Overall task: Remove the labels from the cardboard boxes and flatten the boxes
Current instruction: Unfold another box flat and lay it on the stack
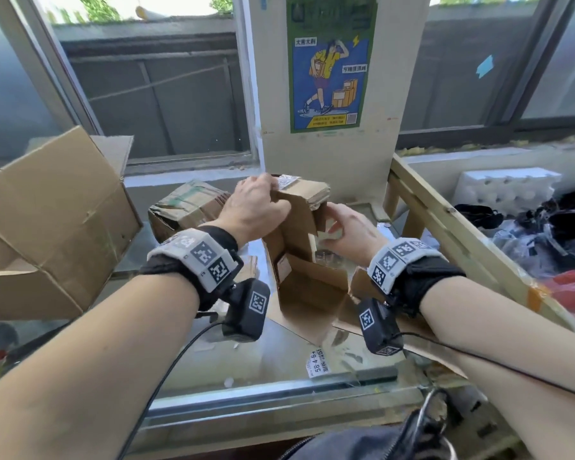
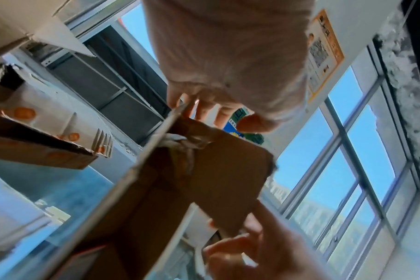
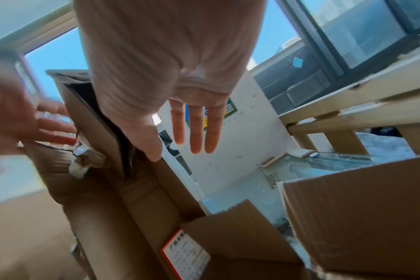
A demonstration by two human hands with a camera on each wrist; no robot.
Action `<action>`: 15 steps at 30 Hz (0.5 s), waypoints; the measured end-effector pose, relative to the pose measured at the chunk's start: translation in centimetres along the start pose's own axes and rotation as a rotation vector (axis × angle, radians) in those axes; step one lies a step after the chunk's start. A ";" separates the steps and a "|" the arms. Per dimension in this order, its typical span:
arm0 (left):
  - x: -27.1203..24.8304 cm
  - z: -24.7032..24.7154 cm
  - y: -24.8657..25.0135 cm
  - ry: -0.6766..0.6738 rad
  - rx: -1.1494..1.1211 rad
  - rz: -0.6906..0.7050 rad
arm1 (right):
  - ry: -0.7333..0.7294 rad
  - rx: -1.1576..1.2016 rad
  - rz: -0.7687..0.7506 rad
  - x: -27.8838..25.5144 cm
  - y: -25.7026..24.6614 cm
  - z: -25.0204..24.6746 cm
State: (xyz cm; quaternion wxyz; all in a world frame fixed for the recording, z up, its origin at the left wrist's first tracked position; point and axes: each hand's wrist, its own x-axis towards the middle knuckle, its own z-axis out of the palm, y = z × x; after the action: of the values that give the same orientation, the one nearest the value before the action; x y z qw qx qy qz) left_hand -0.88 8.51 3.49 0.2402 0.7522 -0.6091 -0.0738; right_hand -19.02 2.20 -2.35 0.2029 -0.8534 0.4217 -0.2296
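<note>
A small brown cardboard box (image 1: 299, 240) stands upright on the glass table (image 1: 279, 370), its flaps loose. My left hand (image 1: 256, 207) grips its top flap, the fingers curled over the cardboard edge (image 2: 170, 121). My right hand (image 1: 344, 229) is at the box's right side with its fingers (image 3: 194, 132) straight and spread and the thumb against the box's edge (image 3: 156, 157). A white label (image 1: 287, 180) sits on the box's top. An orange-edged label (image 3: 185, 253) is stuck on a lower side panel. A peeled label (image 1: 317, 363) lies loose on the glass.
A large open cardboard box (image 1: 54, 220) fills the left. A crushed taped box (image 1: 186, 207) sits behind my left hand. Flat cardboard (image 1: 395, 323) lies under my right wrist. A wooden frame (image 1: 445, 220) runs along the right, with white foam (image 1: 505, 190) and dark clutter beyond.
</note>
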 end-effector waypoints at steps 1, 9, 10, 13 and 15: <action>0.2 -0.3 0.6 -0.004 -0.037 -0.065 | -0.036 -0.046 -0.026 -0.1 0.1 0.2; 0.7 -0.1 4.1 -0.131 0.173 -0.343 | -0.244 -0.380 -0.219 1.0 0.6 -0.9; 0.5 -0.4 4.3 -0.163 0.183 -0.364 | -0.262 -0.347 -0.202 1.3 0.9 -1.0; 0.1 -0.8 3.9 -0.253 0.252 -0.363 | -0.244 -0.179 -0.158 2.5 0.7 -1.9; -0.1 -0.7 3.4 -0.253 0.297 -0.333 | -0.179 -0.072 -0.154 3.5 -0.1 -2.6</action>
State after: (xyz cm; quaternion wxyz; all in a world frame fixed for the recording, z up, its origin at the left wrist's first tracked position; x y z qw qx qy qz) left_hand -3.64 8.29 5.60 0.0333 0.8541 -0.5060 -0.1157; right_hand -18.52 -0.97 0.58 0.1905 -0.9072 0.3430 -0.1521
